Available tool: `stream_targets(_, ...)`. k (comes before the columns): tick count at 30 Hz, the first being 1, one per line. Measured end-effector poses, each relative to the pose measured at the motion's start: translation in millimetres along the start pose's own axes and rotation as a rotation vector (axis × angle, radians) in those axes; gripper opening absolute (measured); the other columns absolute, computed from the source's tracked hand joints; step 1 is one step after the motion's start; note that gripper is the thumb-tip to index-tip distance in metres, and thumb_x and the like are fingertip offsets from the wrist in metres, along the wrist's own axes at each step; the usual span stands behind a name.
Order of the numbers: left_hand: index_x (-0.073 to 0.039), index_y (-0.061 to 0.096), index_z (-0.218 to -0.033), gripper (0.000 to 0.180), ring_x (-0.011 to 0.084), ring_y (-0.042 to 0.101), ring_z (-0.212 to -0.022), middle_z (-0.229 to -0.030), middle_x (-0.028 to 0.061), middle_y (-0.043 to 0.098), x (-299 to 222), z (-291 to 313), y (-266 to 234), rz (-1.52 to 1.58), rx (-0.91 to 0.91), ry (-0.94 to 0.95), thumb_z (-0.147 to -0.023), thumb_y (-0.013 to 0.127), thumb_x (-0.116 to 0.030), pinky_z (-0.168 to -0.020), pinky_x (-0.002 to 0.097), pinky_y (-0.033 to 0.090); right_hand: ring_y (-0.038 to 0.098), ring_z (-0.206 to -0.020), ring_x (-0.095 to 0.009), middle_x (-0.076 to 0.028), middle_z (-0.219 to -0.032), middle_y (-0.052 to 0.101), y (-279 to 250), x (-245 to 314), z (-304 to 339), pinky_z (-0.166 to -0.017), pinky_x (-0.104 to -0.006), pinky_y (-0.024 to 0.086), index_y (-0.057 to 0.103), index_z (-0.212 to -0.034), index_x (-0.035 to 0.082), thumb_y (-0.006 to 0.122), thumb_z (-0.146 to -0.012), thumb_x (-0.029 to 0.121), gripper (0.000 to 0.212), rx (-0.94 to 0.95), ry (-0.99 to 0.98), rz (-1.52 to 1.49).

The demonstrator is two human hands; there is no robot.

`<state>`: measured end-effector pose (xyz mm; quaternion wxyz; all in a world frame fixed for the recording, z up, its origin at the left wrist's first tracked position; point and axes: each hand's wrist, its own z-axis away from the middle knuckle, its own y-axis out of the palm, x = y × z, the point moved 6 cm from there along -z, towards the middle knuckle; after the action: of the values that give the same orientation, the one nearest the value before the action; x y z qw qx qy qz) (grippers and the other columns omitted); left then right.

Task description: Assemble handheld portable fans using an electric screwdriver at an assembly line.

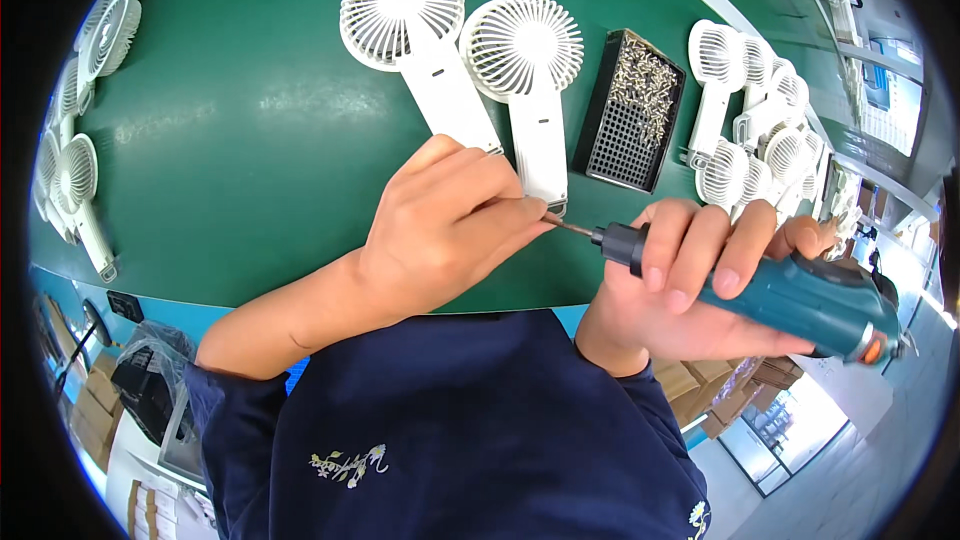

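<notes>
My right hand is wrapped round a teal and black electric screwdriver, its thin bit pointing left. My left hand is closed in a pinch at the bit's tip, beside the lower end of a white handheld fan. Whether a screw sits between those fingertips is hidden. Another white handheld fan lies just left of the first, its handle end partly behind my left hand. Both fans rest with their round grilles away from me and their handles toward me.
To the right of the fans, a black tray holds many small metal screws. More white fans are heaped at the right table edge. Others lie along the left edge. The green table curves toward my body.
</notes>
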<state>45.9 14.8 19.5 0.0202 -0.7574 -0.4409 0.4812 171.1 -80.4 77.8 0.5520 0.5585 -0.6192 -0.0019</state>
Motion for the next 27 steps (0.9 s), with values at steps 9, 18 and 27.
stream_targets(9,-0.003,0.073,-0.093,0.036,0.0182,0.049,-0.063,-0.076,0.0022,0.052,9,4,-4,0.204,0.010,-0.122,-0.060,0.085,-0.012,-0.054,0.0312,0.039,0.046,-0.051,-0.013,-0.003,-0.081,0.049,-20,-13,-7,-0.047,-0.0297,0.041,0.041,-0.132,0.013,0.037,-0.090,0.073,0.074,-0.084,0.046,-0.186)
stream_targets(18,-0.014,0.067,-0.116,0.058,0.0297,0.048,-0.107,-0.118,0.0057,0.053,25,-7,-33,-0.361,0.170,-0.184,-0.060,0.084,-0.017,-0.090,0.0413,0.040,0.049,-0.054,-0.021,-0.009,-0.084,0.050,19,-33,-9,-0.052,-0.0358,0.041,0.041,-0.135,0.015,0.044,-0.081,0.081,0.086,0.319,-0.061,0.083)
stream_targets(27,-0.012,0.067,-0.111,0.054,0.0289,0.049,-0.108,-0.119,0.0055,0.053,34,-3,-30,-0.268,0.186,-0.242,-0.060,0.083,-0.016,-0.090,0.0404,0.041,0.051,-0.058,-0.025,-0.013,-0.089,0.052,13,-48,-9,-0.059,-0.0407,0.043,0.038,-0.138,0.015,0.049,-0.082,0.077,0.084,0.398,0.052,0.062)
